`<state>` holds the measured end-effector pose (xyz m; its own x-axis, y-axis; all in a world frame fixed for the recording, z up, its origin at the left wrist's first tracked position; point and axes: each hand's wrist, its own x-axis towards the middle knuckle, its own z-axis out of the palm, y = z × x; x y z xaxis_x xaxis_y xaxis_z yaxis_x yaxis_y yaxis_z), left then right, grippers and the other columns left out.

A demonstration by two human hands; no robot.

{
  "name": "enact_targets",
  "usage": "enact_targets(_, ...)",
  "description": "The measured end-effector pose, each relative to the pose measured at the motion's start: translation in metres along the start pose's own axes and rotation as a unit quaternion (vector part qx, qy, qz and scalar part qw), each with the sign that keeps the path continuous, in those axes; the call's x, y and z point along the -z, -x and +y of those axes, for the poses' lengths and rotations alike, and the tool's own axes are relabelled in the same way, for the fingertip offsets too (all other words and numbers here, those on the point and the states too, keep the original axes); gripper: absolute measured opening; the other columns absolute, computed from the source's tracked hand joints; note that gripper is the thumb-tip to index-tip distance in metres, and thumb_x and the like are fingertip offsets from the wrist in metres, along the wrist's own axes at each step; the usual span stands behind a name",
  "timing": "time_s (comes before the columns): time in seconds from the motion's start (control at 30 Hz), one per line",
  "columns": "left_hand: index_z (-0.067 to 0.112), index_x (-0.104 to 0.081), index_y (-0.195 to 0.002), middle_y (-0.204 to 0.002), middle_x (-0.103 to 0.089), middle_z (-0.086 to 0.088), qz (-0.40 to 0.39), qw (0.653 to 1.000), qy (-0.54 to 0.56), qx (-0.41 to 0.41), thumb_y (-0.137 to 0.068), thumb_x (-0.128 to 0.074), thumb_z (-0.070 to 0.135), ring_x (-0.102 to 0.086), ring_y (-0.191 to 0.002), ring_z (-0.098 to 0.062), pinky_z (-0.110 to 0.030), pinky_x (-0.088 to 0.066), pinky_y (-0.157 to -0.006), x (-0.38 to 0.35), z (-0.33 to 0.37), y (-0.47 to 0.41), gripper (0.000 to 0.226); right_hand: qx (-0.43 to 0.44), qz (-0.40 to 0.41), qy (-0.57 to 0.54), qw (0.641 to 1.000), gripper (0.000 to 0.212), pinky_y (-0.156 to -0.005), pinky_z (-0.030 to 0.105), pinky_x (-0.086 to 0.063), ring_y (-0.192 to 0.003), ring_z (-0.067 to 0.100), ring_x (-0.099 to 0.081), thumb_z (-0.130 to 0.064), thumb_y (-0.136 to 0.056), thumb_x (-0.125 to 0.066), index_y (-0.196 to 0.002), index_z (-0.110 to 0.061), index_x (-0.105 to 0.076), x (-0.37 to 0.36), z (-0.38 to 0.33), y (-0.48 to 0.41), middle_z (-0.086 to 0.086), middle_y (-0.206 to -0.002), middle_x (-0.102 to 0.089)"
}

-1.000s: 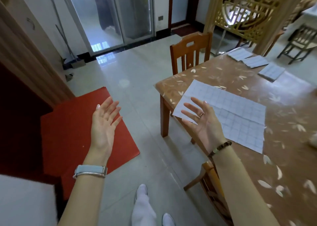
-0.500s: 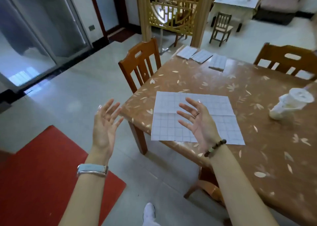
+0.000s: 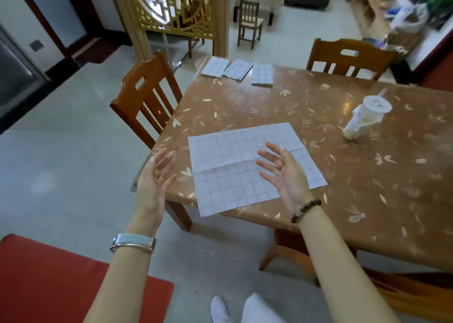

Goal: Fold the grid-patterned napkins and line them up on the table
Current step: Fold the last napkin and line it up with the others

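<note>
At the near left corner of the table, one grid napkin lies unfolded and flat, with crease lines showing and its near corner poking over the table edge. Your left hand is up at 9 o'clock of that napkin, palm turned inward, fingers apart and straight, holding nothing. Your right hand is raised over the napkin's right half, palm facing left, fingers spread, gripping nothing; you can't tell if it touches the cloth. There's a watch on the left wrist, and a bead bracelet and a ring on the right.

Three folded napkins sit in a row at 12 o'clock of the open one, along the far table edge, just beside each other. A white cup with a lid and straw stands at 2 o'clock, well apart from the napkin. One wooden chair is at 10 o'clock against the table's left side, another chair at 1 o'clock on the far side. A red mat is on the floor at 7 o'clock.
</note>
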<state>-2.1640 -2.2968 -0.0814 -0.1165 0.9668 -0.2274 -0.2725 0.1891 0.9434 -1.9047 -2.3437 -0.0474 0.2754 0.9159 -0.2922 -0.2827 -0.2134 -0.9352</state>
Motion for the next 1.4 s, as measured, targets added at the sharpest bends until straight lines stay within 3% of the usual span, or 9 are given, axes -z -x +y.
enact_targets(0.37,0.018,-0.060,-0.131,-0.124,-0.068,0.000,0.026,0.997,-0.008,0.070,-0.103,-0.041,0.040,-0.062,-0.118,-0.018,-0.043,-0.045,-0.104,-0.017,-0.046,-0.045,0.041,-0.018,0.037,0.052,0.998,0.036,-0.102,0.041,-0.047,-0.112,0.015,-0.063,-0.044,-0.099,-0.042,-0.127,-0.026,-0.058,0.023,0.021,-0.052,-0.003,-0.122,-0.065)
enact_targets(0.6,0.015,-0.061,-0.128,-0.125,-0.067,-0.005,0.061,0.991,0.013,0.121,-0.104,-0.042,0.033,-0.063,-0.115,-0.021,-0.037,-0.050,-0.094,-0.017,-0.082,-0.069,0.036,-0.025,0.002,0.127,0.992,0.033,-0.104,0.037,-0.044,-0.113,0.015,-0.060,-0.036,-0.100,-0.046,-0.127,-0.022,-0.057,0.023,0.040,-0.091,0.000,-0.125,-0.062)
enact_targets(0.73,0.012,-0.062,-0.122,-0.113,-0.069,-0.004,0.103,0.982,0.039,0.156,-0.105,-0.041,0.028,-0.064,-0.108,-0.021,-0.034,-0.052,-0.085,-0.006,-0.108,-0.064,0.032,-0.013,-0.037,0.184,0.982,0.026,-0.101,0.032,-0.045,-0.115,0.012,-0.058,-0.030,-0.098,-0.051,-0.123,-0.026,-0.058,0.025,0.058,-0.110,-0.002,-0.126,-0.061)
enact_targets(0.83,0.011,-0.063,-0.120,-0.112,-0.068,-0.007,0.138,0.974,0.038,0.175,-0.103,-0.045,0.024,-0.066,-0.101,-0.020,-0.036,-0.052,-0.087,0.003,-0.125,-0.056,0.028,0.002,-0.086,0.249,0.965,0.031,-0.099,0.025,-0.045,-0.116,0.003,-0.055,-0.029,-0.094,-0.060,-0.124,-0.029,-0.056,0.021,0.077,-0.119,-0.012,-0.123,-0.059)
enact_targets(0.97,0.013,-0.065,-0.108,-0.101,-0.070,-0.004,0.165,0.968,0.026,0.190,-0.102,-0.049,0.018,-0.065,-0.096,-0.018,-0.038,-0.052,-0.090,0.013,-0.147,-0.049,0.017,0.019,-0.135,0.314,0.940,0.037,-0.091,0.012,-0.040,-0.119,0.006,-0.052,-0.027,-0.090,-0.065,-0.126,-0.027,-0.055,0.010,0.103,-0.121,-0.013,-0.128,-0.057)
enact_targets(1.07,0.014,-0.065,-0.107,-0.101,-0.070,-0.003,0.168,0.966,0.010,0.198,-0.100,-0.053,0.015,-0.064,-0.100,-0.017,-0.040,-0.051,-0.095,0.017,-0.162,-0.044,0.014,0.023,-0.173,0.370,0.912,0.040,-0.103,0.022,-0.038,-0.124,0.005,-0.046,-0.029,-0.089,-0.066,-0.128,-0.028,-0.054,-0.001,0.122,-0.121,-0.013,-0.132,-0.054)
enact_targets(1.2,0.013,-0.064,-0.109,-0.115,-0.067,-0.012,0.174,0.962,-0.015,0.209,-0.097,-0.058,0.011,-0.062,-0.113,-0.023,-0.037,-0.052,-0.093,0.023,-0.181,-0.042,0.014,0.060,-0.209,0.448,0.867,0.048,-0.106,0.023,-0.034,-0.127,0.011,-0.044,-0.027,-0.086,-0.069,-0.131,-0.021,-0.053,-0.014,0.143,-0.117,-0.004,-0.135,-0.052)
enact_targets(1.33,0.016,-0.063,-0.107,-0.118,-0.065,-0.016,0.165,0.958,-0.014,0.233,-0.096,-0.060,0.012,-0.066,-0.102,-0.021,-0.030,-0.054,-0.079,0.026,-0.195,-0.038,0.012,0.079,-0.227,0.504,0.830,0.063,-0.113,0.037,-0.030,-0.136,0.020,-0.037,-0.029,-0.077,-0.075,-0.135,-0.022,-0.050,-0.019,0.166,-0.111,0.005,-0.146,-0.044)
enact_targets(1.4,0.012,-0.061,-0.111,-0.114,-0.066,-0.017,0.141,0.961,0.004,0.239,-0.096,-0.061,0.010,-0.069,-0.096,-0.023,-0.031,-0.056,-0.079,0.023,-0.199,-0.034,0.016,0.083,-0.233,0.520,0.818,0.067,-0.115,0.038,-0.027,-0.139,0.020,-0.034,-0.031,-0.076,-0.076,-0.137,-0.024,-0.048,-0.021,0.174,-0.108,0.005,-0.150,-0.039)
